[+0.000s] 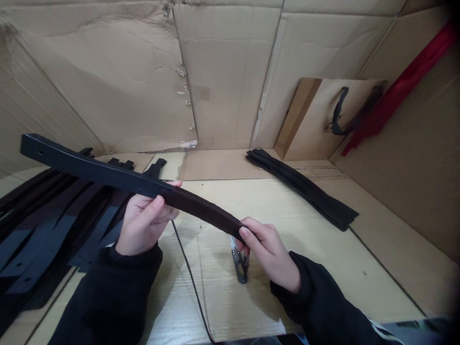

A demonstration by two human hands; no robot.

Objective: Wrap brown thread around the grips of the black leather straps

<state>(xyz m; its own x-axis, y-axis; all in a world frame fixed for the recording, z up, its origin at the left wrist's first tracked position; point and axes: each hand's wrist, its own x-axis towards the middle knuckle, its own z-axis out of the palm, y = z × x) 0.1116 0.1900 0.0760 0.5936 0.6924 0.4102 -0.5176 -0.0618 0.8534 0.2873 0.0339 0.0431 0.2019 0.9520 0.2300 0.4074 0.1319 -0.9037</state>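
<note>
A long, curved dark strip (97,173) is held up over the table, slanting down to the right. Dark brown cord (204,209) is wound closely round its right part. My left hand (145,220) pinches the strip near its middle, where the winding begins. My right hand (264,247) grips the lower right end with thumb and fingers. A loose dark cord (189,275) hangs from by my left hand down to the table's front edge. Small thread snips (239,263) lie just below my right hand, which partly covers them.
Several dark strips (46,239) are piled on the left. A bundle of black strips (302,188) lies at the back right of the table (323,273). Cardboard walls (230,72) enclose the back and sides. A red cloth (398,91) hangs on the right.
</note>
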